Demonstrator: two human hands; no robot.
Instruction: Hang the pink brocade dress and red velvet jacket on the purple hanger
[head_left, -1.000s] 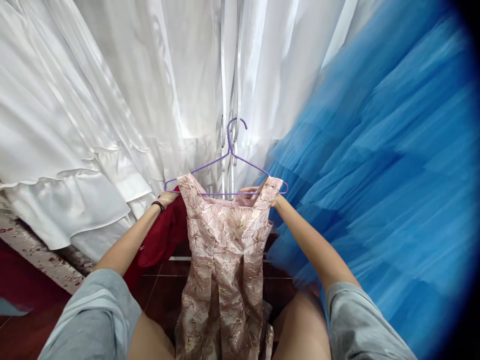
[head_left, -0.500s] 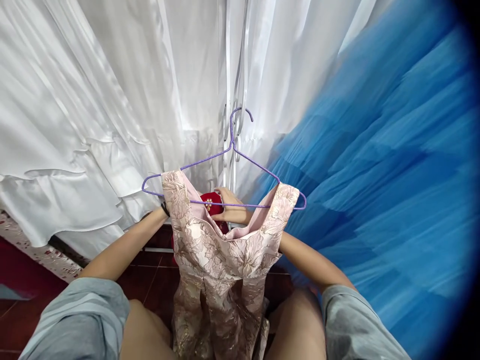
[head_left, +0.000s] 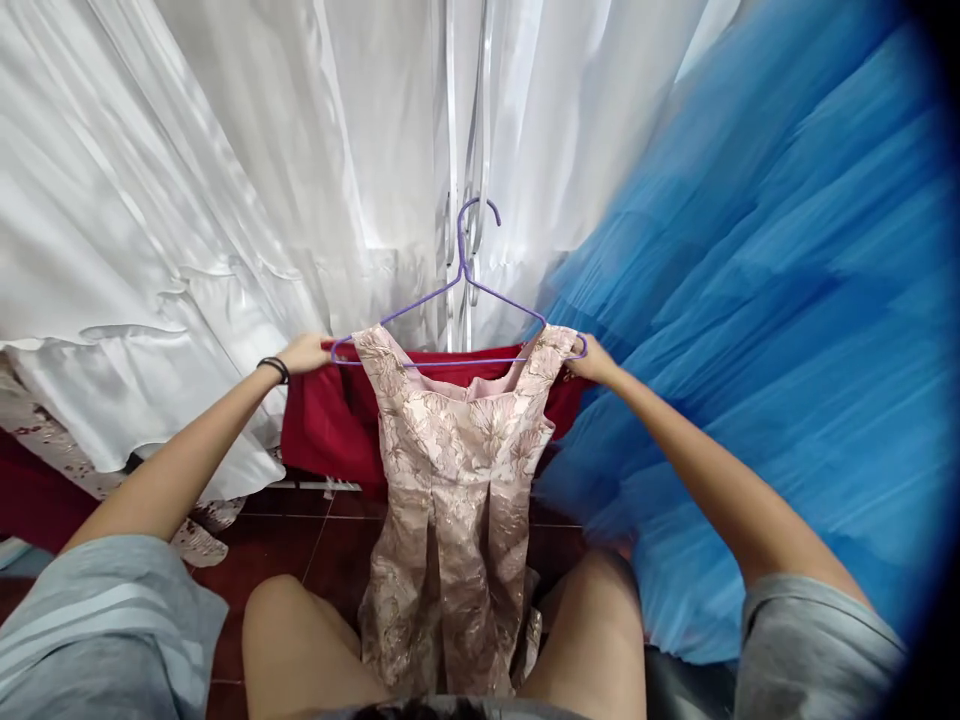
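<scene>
Dark red tiled floor point(head_left: 259, 545), purple hanger point(head_left: 462, 272), pink floral brocade dress point(head_left: 465, 450) hung on it by both shoulder straps point(head_left: 381, 355)

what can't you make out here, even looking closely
All in the head view:
- Red cloth: its middle is hidden behind the pink dress.
- Right hand: partly hidden by the dress strap, so its exact grip is unclear.
- Pink dress: its lower end is hidden behind grey cloth at the bottom edge.
- White fabric: cut off by the top edge.
- Blue tulle: blurred, and cut off by the dark rim.
</scene>
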